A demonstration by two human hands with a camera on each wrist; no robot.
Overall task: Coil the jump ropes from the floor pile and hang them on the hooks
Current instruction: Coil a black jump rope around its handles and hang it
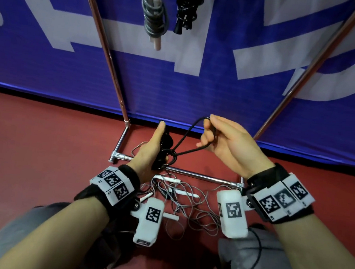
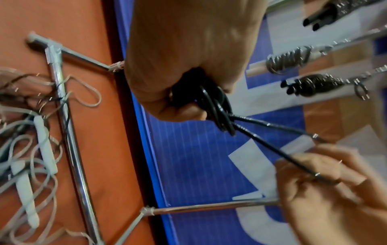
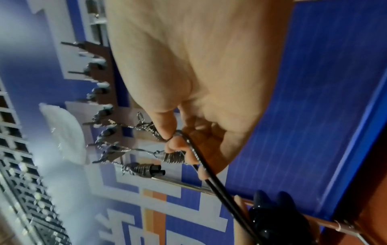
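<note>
My left hand [image 1: 153, 147] grips a bundle of coiled black jump rope [image 1: 166, 152] with its handles, thumb pointing up. In the left wrist view the black coils [image 2: 215, 106] bulge out of the fist. A loop of the same black rope [image 1: 190, 133] runs up to my right hand [image 1: 215, 136], which pinches its end between thumb and curled fingers; the right wrist view shows the black cord [image 3: 201, 164] passing under those fingers. A tangled pile of grey ropes with white handles [image 1: 179, 197] lies on the red floor below my wrists.
A chrome rack base [image 1: 190, 174] crosses the floor, with copper uprights [image 1: 107, 47] rising on either side. A coiled grey rope [image 1: 153, 17] and a coiled black rope [image 1: 187, 7] hang above. A blue banner [image 1: 240, 101] stands behind.
</note>
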